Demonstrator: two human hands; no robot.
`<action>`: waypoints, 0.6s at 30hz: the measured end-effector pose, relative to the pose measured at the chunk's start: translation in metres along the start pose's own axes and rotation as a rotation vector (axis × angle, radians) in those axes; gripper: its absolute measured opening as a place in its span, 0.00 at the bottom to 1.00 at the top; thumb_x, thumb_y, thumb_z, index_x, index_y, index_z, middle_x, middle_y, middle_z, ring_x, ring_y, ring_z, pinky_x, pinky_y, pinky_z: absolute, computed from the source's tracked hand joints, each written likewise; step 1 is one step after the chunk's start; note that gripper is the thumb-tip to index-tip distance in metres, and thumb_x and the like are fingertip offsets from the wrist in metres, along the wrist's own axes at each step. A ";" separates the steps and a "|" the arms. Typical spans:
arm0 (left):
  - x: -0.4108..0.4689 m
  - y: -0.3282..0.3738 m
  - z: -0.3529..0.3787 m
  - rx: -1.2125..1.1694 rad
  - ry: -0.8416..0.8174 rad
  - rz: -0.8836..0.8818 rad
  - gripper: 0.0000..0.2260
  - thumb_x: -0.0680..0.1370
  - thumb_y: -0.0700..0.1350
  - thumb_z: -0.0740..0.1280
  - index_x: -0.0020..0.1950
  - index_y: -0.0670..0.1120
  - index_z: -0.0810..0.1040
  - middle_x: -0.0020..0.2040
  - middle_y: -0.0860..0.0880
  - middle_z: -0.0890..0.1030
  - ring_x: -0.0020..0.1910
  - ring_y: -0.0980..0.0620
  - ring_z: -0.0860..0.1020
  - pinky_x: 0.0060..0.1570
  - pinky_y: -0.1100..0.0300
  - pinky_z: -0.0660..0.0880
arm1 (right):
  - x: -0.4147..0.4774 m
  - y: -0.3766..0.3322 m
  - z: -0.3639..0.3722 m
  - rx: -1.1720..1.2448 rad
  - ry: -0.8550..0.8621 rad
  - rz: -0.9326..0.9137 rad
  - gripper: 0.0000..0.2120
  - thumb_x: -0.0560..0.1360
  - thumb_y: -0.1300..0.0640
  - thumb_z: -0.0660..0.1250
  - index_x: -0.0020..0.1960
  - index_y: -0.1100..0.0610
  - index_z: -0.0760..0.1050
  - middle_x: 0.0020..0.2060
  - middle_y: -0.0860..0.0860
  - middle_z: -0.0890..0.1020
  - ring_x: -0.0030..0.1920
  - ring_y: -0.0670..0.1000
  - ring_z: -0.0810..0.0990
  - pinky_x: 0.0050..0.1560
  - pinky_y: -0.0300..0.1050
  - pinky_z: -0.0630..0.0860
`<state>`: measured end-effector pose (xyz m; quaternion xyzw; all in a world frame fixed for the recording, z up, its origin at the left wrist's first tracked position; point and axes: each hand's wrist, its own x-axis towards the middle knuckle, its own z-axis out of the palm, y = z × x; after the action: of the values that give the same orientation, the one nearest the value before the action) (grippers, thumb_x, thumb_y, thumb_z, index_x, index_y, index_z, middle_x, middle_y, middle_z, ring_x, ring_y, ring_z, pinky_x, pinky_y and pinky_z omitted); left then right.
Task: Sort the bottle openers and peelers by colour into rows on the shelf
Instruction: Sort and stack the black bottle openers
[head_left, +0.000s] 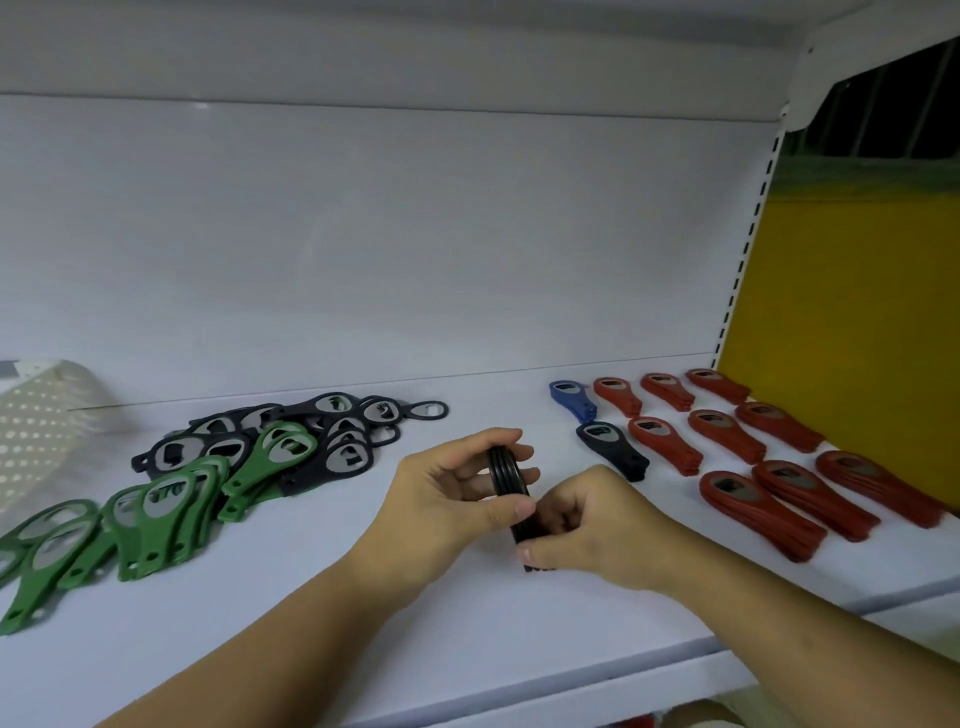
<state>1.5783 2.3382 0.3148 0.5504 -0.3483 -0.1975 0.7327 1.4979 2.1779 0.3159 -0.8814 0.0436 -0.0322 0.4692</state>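
Note:
A small stack of black bottle openers (508, 475) stands on edge above the white shelf (322, 613), held between both hands. My left hand (457, 493) grips its wide top end with thumb and fingers. My right hand (582, 525) pinches its narrow lower end. Loose black openers (332, 431) lie in a heap at the left middle, with green openers (171, 509) spread in front of them. Red opener stacks (753, 457) lie in rows at the right, beside a blue stack (571, 397) and a black stack (613, 449).
A white perforated basket (36, 431) stands at the far left. The shelf's back wall and upper shelf enclose the space. A slotted upright (748, 249) and a yellow panel (841, 322) close off the right side. The shelf's front edge runs below my forearms.

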 end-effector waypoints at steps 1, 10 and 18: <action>0.000 -0.001 0.002 0.011 -0.025 -0.023 0.28 0.63 0.32 0.76 0.61 0.46 0.77 0.56 0.45 0.83 0.55 0.46 0.81 0.53 0.55 0.79 | -0.007 0.000 -0.001 0.000 0.008 0.030 0.09 0.67 0.58 0.76 0.34 0.63 0.80 0.25 0.50 0.74 0.29 0.48 0.69 0.34 0.44 0.67; 0.001 -0.002 -0.011 0.161 -0.052 -0.209 0.29 0.67 0.34 0.76 0.64 0.51 0.74 0.49 0.44 0.85 0.52 0.46 0.82 0.59 0.50 0.76 | -0.047 -0.004 -0.065 -0.491 0.161 0.484 0.18 0.62 0.55 0.75 0.25 0.57 0.67 0.21 0.49 0.67 0.24 0.49 0.66 0.24 0.37 0.58; -0.001 -0.002 -0.013 0.143 0.031 -0.202 0.21 0.76 0.34 0.67 0.65 0.51 0.71 0.45 0.40 0.84 0.43 0.41 0.84 0.49 0.52 0.81 | -0.039 -0.014 -0.083 -0.693 0.040 0.678 0.16 0.65 0.57 0.75 0.32 0.58 0.67 0.26 0.52 0.67 0.25 0.51 0.66 0.26 0.39 0.63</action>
<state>1.5871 2.3466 0.3104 0.6364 -0.2929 -0.2366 0.6733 1.4514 2.1217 0.3732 -0.9211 0.3457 0.1219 0.1311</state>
